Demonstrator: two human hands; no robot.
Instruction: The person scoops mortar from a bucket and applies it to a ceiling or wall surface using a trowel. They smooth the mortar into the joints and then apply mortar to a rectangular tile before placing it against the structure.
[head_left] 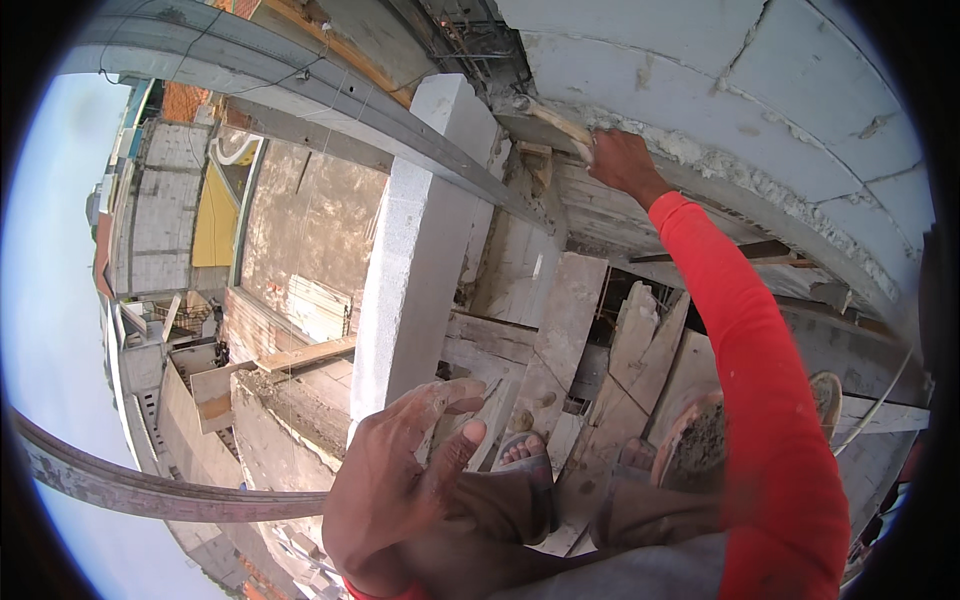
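In my right hand [625,163], stretched out ahead in a red sleeve, is the pale wooden handle of what looks like a hammer [560,122]. Its small grey head lies near the lower edge of the block wall [700,75], by a rough mortar seam, and is hard to make out against it. My left hand [405,460] is raised close in front of my body. Its fingers bend loosely with the thumb apart, and nothing is in them. Just beyond that hand stands a white lightweight block [405,290], upright and long.
My sandalled feet stand on worn wooden planks [560,330] with dark gaps between them. A round tub of mortar [697,445] sits at right, partly behind my arm. A metal beam [300,95] crosses the upper left, and a curved rail [170,490] the lower left. A drop lies leftward.
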